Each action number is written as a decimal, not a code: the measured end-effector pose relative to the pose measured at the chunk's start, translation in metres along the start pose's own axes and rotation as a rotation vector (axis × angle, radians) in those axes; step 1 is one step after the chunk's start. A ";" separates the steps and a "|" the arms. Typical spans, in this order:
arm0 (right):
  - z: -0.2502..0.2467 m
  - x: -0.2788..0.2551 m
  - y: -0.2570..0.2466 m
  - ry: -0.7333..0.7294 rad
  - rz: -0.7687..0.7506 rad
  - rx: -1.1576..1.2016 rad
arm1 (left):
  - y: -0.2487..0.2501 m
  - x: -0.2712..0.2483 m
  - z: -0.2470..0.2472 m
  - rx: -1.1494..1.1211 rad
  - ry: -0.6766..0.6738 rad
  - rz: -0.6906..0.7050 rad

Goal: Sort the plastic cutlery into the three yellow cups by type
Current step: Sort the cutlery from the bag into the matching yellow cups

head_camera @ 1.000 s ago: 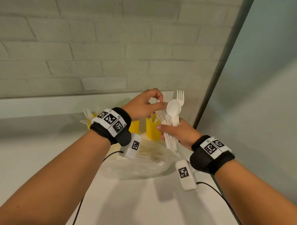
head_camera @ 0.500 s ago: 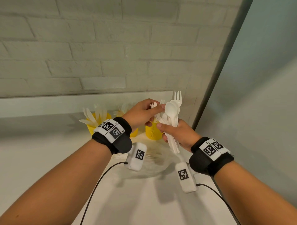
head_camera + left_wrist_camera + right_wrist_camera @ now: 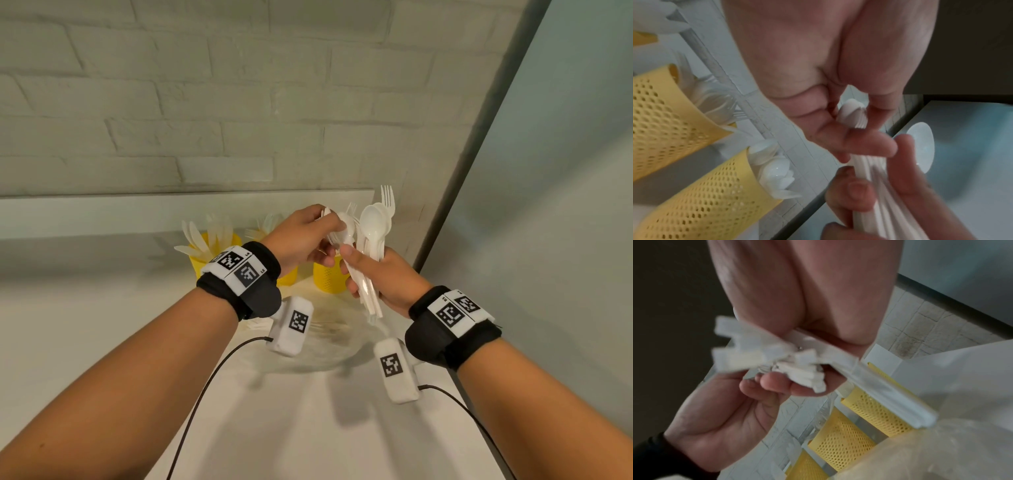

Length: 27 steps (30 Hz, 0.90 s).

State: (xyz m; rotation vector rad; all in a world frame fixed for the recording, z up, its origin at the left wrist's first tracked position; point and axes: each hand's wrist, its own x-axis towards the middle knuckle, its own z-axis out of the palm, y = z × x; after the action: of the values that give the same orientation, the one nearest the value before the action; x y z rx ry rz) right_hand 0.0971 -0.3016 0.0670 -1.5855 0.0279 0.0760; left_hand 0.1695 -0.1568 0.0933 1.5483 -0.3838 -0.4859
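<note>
My right hand (image 3: 356, 274) grips a bundle of white plastic spoons and forks (image 3: 375, 236) upright by the handles, above the right yellow cup (image 3: 329, 279). My left hand (image 3: 337, 233) pinches a small stack of spoon bowls (image 3: 854, 113) at the bundle's left side. Three perforated yellow cups stand in a row by the wall. The left cup (image 3: 212, 255) holds knives, the middle cup (image 3: 663, 121) forks, the right cup (image 3: 705, 203) spoons. The handle ends (image 3: 766, 356) stick out below my right palm.
A clear plastic bag (image 3: 329, 339) with some loose cutlery lies on the white table (image 3: 274, 428) below my hands. A brick wall (image 3: 239, 102) stands behind the cups. A grey panel (image 3: 548, 205) closes off the right side. Cables trail from both wrist cameras.
My left hand went from touching the top spoon to pinching a few spoon bowls and drawing them slightly left of the bundle. Both hands drifted a little to the right.
</note>
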 end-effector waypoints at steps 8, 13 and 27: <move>0.002 -0.002 -0.002 0.010 -0.019 -0.008 | 0.000 -0.001 -0.003 0.047 -0.028 0.038; -0.005 -0.007 -0.003 0.006 -0.007 0.113 | 0.004 -0.003 -0.012 -0.102 -0.073 0.003; 0.000 -0.004 0.000 -0.019 0.042 0.017 | 0.003 0.005 -0.007 0.106 -0.015 -0.107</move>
State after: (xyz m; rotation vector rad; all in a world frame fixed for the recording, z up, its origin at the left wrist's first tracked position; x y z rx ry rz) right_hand 0.0932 -0.3017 0.0673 -1.5673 0.0469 0.1235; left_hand 0.1778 -0.1539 0.0960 1.6750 -0.3433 -0.5680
